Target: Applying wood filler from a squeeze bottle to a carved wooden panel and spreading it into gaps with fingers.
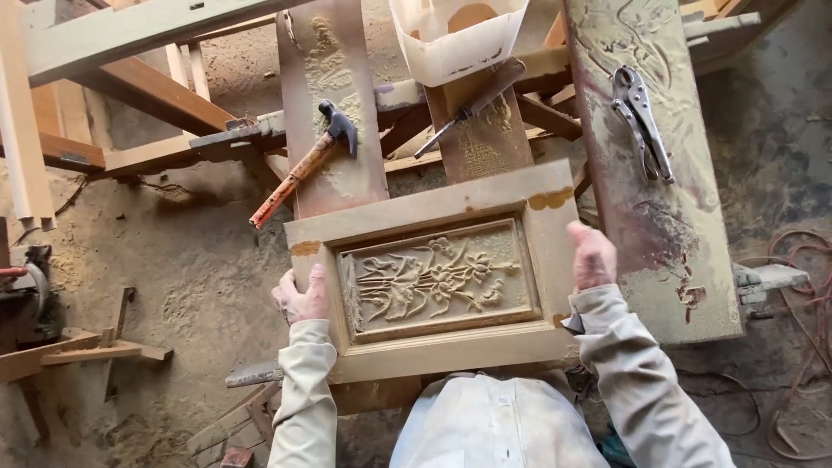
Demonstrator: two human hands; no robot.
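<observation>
Fingers of my left hand (299, 299) and right hand (593, 256) are closed around the two side edges of the wooden panel (433, 277), which lies flat on the counter (667, 243) in front of me. I judge it stiff and rather heavy, its carved flower middle delicate, so the plain frame is the place to hold. Farther away lie a hammer (305, 165) and pliers (641, 121). Beyond them, the white plastic tub (455, 39) seems to hold sawdust.

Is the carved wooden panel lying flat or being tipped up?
Roughly flat. The carved wooden panel faces up, carving fully visible, with the left hand and right hand gripping opposite side edges. Whether it rests on the bench is unclear.
</observation>
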